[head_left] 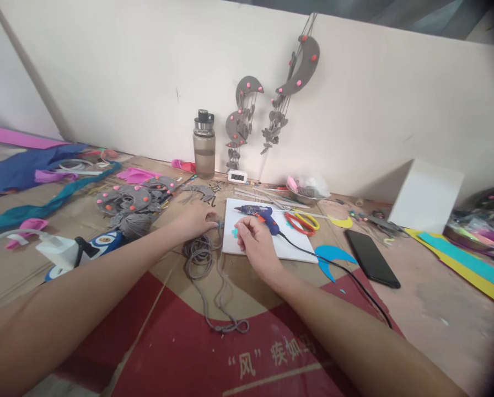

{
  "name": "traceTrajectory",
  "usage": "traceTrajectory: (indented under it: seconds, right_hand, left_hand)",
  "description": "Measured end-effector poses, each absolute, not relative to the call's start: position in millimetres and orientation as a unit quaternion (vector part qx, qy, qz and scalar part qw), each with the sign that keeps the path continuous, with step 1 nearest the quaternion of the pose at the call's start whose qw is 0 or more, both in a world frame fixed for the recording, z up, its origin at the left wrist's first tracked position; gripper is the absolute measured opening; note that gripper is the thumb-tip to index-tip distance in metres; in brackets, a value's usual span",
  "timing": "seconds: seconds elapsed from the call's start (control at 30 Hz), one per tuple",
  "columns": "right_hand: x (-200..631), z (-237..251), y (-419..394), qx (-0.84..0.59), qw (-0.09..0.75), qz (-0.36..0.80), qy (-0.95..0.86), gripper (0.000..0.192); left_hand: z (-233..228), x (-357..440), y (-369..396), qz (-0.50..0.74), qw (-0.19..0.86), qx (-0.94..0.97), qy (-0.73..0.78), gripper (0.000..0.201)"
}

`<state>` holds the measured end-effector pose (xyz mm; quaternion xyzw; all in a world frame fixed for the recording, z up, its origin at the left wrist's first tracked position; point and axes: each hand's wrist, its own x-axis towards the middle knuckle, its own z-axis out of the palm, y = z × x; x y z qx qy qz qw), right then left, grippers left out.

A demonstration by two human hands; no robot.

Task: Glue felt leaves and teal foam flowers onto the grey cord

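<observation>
Grey cord [197, 251]: coiled on cardboard [168, 342] over the counter [429, 300], left of the white board [290, 248] — slack strands trail nearer.
Left hand [194, 220]: thumb and fingertip pinched together on the cord's far strand.
Right hand [257, 245]: fingers curled over the board, beside the glue gun [266, 214] — can't tell if holding anything.
Handling: likely light, soft, limp, tangle-prone; pinch near an end.
</observation>
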<state>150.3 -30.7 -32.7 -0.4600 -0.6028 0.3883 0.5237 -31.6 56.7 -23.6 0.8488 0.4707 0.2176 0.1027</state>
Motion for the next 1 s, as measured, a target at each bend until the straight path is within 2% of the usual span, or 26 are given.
traceTrajectory:
  seconds: [0.13, 0.3, 0.5, 0.63, 0.73, 0.87, 1.0]
  right_hand:
    - [151.4, -32.0, -31.3, -0.461, 0.516, 0.374, -0.618, 0.019]
    - [152.4, -32.4, -29.9, -0.472, 0.508, 0.367, -0.620, 0.018]
    - [152.7, -34.9, -28.4, -0.474, 0.504, 0.365, -0.623, 0.017]
    - [153.3, -34.5, -28.1, -0.478, 0.503, 0.351, -0.629, 0.016]
    - [154.1, -31.5, -28.2, -0.479, 0.524, 0.306, -0.635, 0.013]
    - [155.9, -24.0, -27.9, -0.463, 0.544, 0.271, -0.645, 0.027]
    - [157.9, -18.3, -24.2, -0.446, 0.546, 0.357, -0.612, 0.042]
  left_hand:
    - [-24.8, -27.8, 56.6, 0.179, 0.098, 0.854, 0.479, 0.017]
    - [-24.0, -25.1, 53.7, 0.211, 0.151, 0.815, 0.519, 0.015]
    - [-19.5, -23.7, 52.1, 0.239, 0.221, 0.779, 0.537, 0.025]
    - [-9.5, -28.7, 50.9, 0.230, 0.274, 0.777, 0.517, 0.013]
    - [0.0, -30.3, 49.2, 0.276, 0.306, 0.781, 0.469, 0.012]
    - [20.1, -17.8, 34.0, 0.306, 0.325, 0.783, 0.432, 0.014]
    - [42.5, 4.0, 10.6, 0.324, 0.253, 0.803, 0.431, 0.013]
